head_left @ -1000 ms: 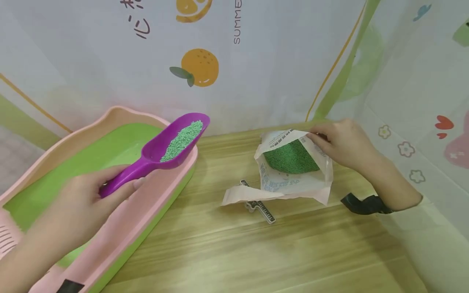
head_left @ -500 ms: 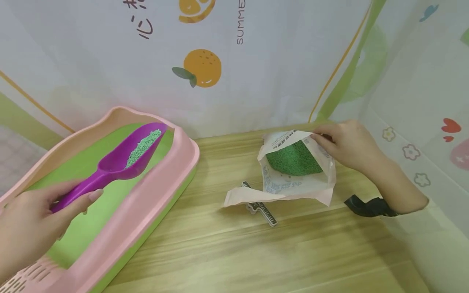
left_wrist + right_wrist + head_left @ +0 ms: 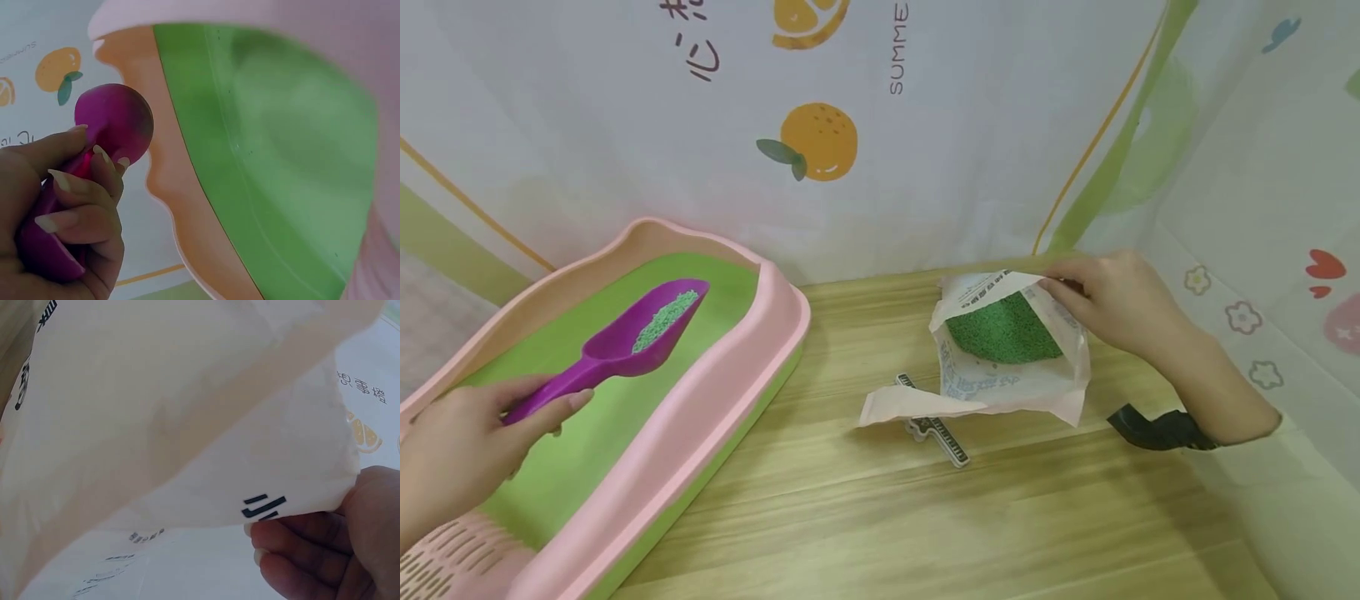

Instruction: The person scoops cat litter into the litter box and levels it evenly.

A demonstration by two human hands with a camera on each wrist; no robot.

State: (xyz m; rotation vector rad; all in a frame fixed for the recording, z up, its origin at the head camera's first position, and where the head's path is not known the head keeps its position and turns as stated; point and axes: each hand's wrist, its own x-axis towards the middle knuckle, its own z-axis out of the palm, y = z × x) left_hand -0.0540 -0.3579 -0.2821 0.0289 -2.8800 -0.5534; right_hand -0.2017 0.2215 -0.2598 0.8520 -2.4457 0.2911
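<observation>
My left hand [image 3: 463, 454] grips the handle of a purple scoop [image 3: 621, 342], whose bowl carries a small heap of pale green pellets [image 3: 664, 321]. The scoop is over the green floor of a litter box [image 3: 730, 379] with a pink rim. In the left wrist view the fingers curl round the scoop [image 3: 112, 119] and its underside shows. At the right, my right hand [image 3: 1120, 300] pinches the top edge of a white paper bag [image 3: 1000, 387]. Darker green pellets [image 3: 1003, 329] lie inside the bag's open mouth. The right wrist view shows the bag [image 3: 187, 425] close up, thumb and fingers at its corner.
A black-and-white clip [image 3: 943, 437] lies on the wooden tabletop [image 3: 880, 517], partly under the bag's flap. A pink slotted grate [image 3: 452, 554] sits at the litter box's near end. A printed curtain [image 3: 955, 125] hangs behind, and a black strap [image 3: 1157, 427] is by the right forearm.
My left hand has carried the loaded scoop left and down, from beside the litter box's right rim to over its floor. The right hand still holds the bag's edge.
</observation>
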